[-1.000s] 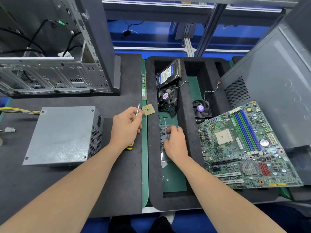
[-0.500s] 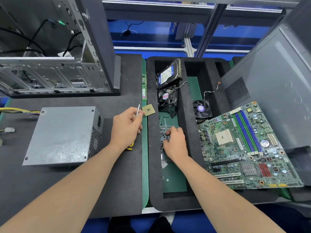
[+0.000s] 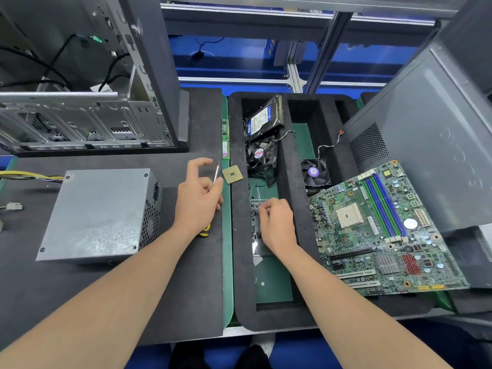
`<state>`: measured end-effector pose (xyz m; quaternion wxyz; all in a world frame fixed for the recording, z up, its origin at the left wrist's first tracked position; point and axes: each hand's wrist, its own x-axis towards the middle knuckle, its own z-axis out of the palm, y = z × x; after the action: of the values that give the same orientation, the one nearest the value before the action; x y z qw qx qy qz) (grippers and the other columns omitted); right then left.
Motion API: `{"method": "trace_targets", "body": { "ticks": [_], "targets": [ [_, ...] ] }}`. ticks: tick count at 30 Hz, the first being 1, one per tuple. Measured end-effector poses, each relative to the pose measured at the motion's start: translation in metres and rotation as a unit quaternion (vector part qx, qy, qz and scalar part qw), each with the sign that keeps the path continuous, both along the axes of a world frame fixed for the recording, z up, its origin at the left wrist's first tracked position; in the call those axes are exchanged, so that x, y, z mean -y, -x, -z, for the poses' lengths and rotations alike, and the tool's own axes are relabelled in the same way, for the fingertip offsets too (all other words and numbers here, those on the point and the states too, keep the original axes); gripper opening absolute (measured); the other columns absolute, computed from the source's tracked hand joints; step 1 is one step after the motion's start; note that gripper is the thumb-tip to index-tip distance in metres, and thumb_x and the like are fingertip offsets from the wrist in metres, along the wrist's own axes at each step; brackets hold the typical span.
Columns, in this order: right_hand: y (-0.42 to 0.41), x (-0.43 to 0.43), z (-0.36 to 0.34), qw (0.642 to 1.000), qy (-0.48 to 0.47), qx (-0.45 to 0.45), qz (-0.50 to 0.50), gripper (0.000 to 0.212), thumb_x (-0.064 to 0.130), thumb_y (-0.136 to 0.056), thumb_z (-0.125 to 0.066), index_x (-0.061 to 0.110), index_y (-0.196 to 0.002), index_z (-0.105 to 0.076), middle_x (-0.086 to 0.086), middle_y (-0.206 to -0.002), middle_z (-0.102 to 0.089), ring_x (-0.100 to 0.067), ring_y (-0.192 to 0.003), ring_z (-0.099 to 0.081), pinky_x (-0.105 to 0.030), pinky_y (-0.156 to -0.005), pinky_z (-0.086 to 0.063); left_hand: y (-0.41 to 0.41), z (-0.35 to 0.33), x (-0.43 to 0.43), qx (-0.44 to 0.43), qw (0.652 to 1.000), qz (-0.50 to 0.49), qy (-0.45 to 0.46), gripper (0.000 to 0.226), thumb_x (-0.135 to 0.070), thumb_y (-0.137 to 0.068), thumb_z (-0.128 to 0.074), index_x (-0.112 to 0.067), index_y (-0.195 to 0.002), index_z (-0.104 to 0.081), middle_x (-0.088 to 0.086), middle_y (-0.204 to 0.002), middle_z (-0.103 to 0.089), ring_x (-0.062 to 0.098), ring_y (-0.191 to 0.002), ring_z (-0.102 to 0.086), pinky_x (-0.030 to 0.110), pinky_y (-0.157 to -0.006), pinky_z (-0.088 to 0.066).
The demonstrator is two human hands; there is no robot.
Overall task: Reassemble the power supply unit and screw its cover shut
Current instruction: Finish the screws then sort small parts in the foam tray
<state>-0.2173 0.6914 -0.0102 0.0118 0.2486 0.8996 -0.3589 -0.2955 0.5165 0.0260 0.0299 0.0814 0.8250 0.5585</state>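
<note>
The grey power supply unit (image 3: pixel 98 214) lies on the dark mat at the left, cover on, its yellow cables trailing off to the left. My left hand (image 3: pixel 198 201) hovers to its right and grips a screwdriver (image 3: pixel 216 173) with a yellow and black handle, shaft pointing away from me; the index finger is lifted. My right hand (image 3: pixel 277 225) is down in the foam tray's middle channel, fingers curled over a small metal plate with several loose screws (image 3: pixel 254 217). Whether it pinches a screw is hidden.
A CPU chip (image 3: pixel 232 174) lies beside the screwdriver tip. The black foam tray (image 3: pixel 241 235) holds a hard drive (image 3: pixel 262 119), two fans (image 3: pixel 259 154) and a motherboard (image 3: pixel 383 230). An open PC case (image 3: pixel 80 115) stands behind; a grey side panel (image 3: pixel 436 129) leans at right.
My left index finger has lifted off the screwdriver and spread upward. My right hand has shifted slightly over the screws, its fingers curling tighter.
</note>
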Motion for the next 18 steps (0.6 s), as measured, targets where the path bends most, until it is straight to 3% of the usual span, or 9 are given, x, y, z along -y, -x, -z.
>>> {"method": "trace_targets", "body": {
  "ticks": [2, 4, 6, 9, 12, 16, 18],
  "targets": [
    [0.0, 0.001, -0.014, 0.998, 0.044, -0.032, 0.021, 0.015, 0.016, -0.105, -0.056, 0.01, -0.103, -0.07, -0.009, -0.108, -0.064, -0.003, -0.087, -0.05, -0.01, -0.074, -0.034, -0.001, -0.001, -0.001, -0.015, 1.0, 0.009, 0.006, 0.026, -0.024, -0.102, -0.055, -0.038, -0.114, -0.038, 0.0, -0.065, -0.067, 0.017, -0.048, -0.061, 0.032, -0.056, -0.053],
    [0.0, 0.006, -0.032, 0.992, 0.09, -0.082, 0.038, 0.011, 0.02, -0.102, -0.061, 0.021, -0.096, -0.071, -0.001, -0.098, -0.066, -0.001, -0.087, -0.055, -0.008, -0.076, -0.039, -0.002, -0.005, -0.003, -0.011, 0.999, 0.024, 0.029, 0.015, -0.03, -0.102, -0.056, -0.039, -0.105, -0.044, 0.003, -0.069, -0.065, 0.023, -0.049, -0.058, 0.039, -0.057, -0.052],
    [0.003, 0.016, -0.053, 0.981, 0.132, -0.135, 0.044, 0.011, 0.021, -0.099, -0.066, 0.029, -0.091, -0.069, 0.003, -0.093, -0.065, -0.009, -0.085, -0.061, -0.023, -0.083, -0.05, -0.002, -0.014, -0.004, 0.019, 0.998, 0.038, 0.038, 0.006, -0.038, -0.099, -0.061, -0.034, -0.095, -0.061, 0.003, -0.071, -0.066, 0.023, -0.048, -0.058, 0.037, -0.053, -0.048],
    [0.011, 0.033, -0.083, 0.967, 0.169, -0.186, 0.03, 0.009, 0.019, -0.098, -0.069, 0.027, -0.095, -0.07, -0.002, -0.099, -0.066, -0.014, -0.079, -0.066, -0.035, -0.082, -0.057, -0.006, -0.04, -0.003, 0.068, 0.997, 0.032, -0.008, 0.023, -0.048, -0.096, -0.066, -0.031, -0.086, -0.077, 0.001, -0.069, -0.069, 0.019, -0.044, -0.057, 0.028, -0.053, -0.043],
    [0.02, 0.052, -0.107, 0.957, 0.175, -0.231, 0.018, 0.005, 0.017, -0.097, -0.069, 0.021, -0.096, -0.073, 0.001, -0.099, -0.067, -0.007, -0.077, -0.064, -0.023, -0.078, -0.055, -0.007, -0.076, 0.009, 0.129, 0.986, 0.027, -0.103, 0.025, -0.044, -0.097, -0.069, -0.025, -0.085, -0.081, -0.003, -0.078, -0.074, 0.019, -0.045, -0.051, 0.024, -0.047, -0.042],
    [0.027, 0.08, -0.129, 0.946, 0.161, -0.283, 0.004, 0.007, 0.011, -0.094, -0.072, 0.018, -0.094, -0.075, 0.001, -0.097, -0.068, -0.004, -0.083, -0.064, -0.014, -0.074, -0.05, -0.004, -0.115, 0.037, 0.213, 0.969, 0.01, -0.123, 0.024, -0.042, -0.09, -0.077, -0.02, -0.085, -0.082, -0.004, -0.087, -0.078, 0.015, -0.045, -0.048, 0.022, -0.045, -0.038],
    [0.029, 0.092, -0.138, 0.938, 0.145, -0.315, -0.02, 0.009, 0.008, -0.092, -0.074, 0.017, -0.092, -0.077, 0.002, -0.095, -0.067, -0.005, -0.084, -0.064, -0.011, -0.074, -0.048, 0.0, -0.127, 0.053, 0.287, 0.945, 0.006, -0.159, 0.021, -0.035, -0.09, -0.078, -0.015, -0.087, -0.079, -0.002, -0.086, -0.076, 0.011, -0.044, -0.046, 0.023, -0.048, -0.037]
  ]
}}
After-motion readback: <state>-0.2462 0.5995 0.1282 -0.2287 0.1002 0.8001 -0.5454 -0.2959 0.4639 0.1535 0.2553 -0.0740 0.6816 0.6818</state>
